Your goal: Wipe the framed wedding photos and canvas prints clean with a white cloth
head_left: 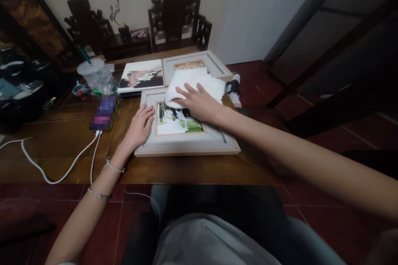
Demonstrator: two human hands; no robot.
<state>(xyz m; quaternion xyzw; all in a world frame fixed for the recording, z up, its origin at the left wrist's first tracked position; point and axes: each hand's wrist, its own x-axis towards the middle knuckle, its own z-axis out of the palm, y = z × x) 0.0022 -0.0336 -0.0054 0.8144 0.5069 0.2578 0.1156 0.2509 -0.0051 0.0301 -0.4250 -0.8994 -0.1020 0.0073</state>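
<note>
A light wooden picture frame (186, 147) lies flat on the table, with a photo (174, 126) in its middle. My left hand (140, 127) rests on the frame's left side, fingers stretched out and lying flat. Across the frame's upper part, my right hand (199, 103) holds a white cloth (194, 83) down with its fingers over it. The cloth covers the top of the photo and part of a second picture frame (217, 63) behind. Beside that one, a white-edged picture (144, 75) lies on the table.
A phone (104, 114) with white charging cables (74, 163) lies to the left. Behind it stand a plastic cup (90, 68) with a straw and crumpled clear plastic (107, 80). The table's front edge (192, 183) is close to my lap. Dark wooden chairs (174, 8) stand by the wall.
</note>
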